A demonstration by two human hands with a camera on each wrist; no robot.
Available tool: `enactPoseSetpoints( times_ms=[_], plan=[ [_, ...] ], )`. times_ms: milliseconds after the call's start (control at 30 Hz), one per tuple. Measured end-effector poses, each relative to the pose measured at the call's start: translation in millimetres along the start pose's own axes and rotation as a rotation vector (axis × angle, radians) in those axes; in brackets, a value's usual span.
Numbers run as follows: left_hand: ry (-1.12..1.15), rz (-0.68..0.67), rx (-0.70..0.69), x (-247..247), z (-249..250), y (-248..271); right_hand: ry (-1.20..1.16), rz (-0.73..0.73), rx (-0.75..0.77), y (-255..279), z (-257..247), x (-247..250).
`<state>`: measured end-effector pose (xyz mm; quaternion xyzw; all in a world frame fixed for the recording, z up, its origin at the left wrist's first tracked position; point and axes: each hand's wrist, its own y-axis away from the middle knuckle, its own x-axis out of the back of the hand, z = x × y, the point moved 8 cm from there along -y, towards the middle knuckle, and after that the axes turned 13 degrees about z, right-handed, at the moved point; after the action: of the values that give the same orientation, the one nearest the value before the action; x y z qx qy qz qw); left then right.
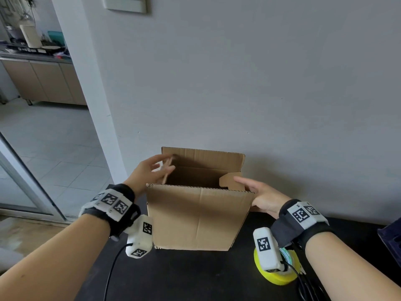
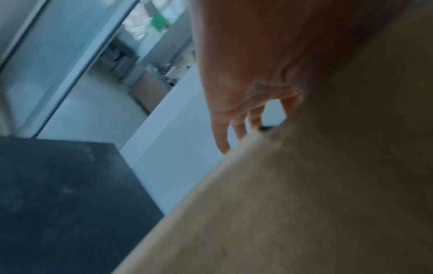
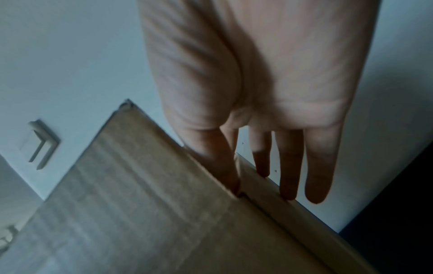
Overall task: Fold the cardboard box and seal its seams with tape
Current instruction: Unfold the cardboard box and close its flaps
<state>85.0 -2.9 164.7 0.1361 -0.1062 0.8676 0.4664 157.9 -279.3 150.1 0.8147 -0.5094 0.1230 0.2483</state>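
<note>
A brown cardboard box [image 1: 195, 216] stands upright on the black table [image 1: 195, 276], its top flaps raised and its inside dark. My left hand [image 1: 152, 170] is at the box's upper left corner, fingers spread and blurred beside the left flap. My right hand [image 1: 258, 196] lies against the box's right side with straight fingers; in the right wrist view its fingertips [image 3: 288, 192] touch the edge of the right flap [image 3: 269, 194]. The box wall [image 2: 293, 213] fills the left wrist view. A roll of tape on a yellow holder [image 1: 280, 272] sits under my right wrist.
The grey wall [image 1: 260, 83] is right behind the box. The table's left edge [image 1: 95, 263] drops to a tiled floor [image 1: 54, 148] that leads to a kitchen counter [image 1: 32, 55]. A dark blue object [image 1: 392, 242] is at the right edge. Black cables [image 1: 112, 270] trail over the table.
</note>
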Motion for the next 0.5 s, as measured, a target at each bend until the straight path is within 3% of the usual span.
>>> enactPoseSetpoints(
  times_ms=[100,300,500],
  plan=[
    [-0.227,0.037,-0.074,-13,2,-1,0.033,-0.019,0.014,-2,0,1],
    [-0.402,0.113,0.055,-8,-19,-9,0.098,-0.008,0.011,-5,5,6],
    [-0.334,0.181,0.064,-2,-21,-10,0.118,0.004,-0.017,-6,8,10]
  ],
)
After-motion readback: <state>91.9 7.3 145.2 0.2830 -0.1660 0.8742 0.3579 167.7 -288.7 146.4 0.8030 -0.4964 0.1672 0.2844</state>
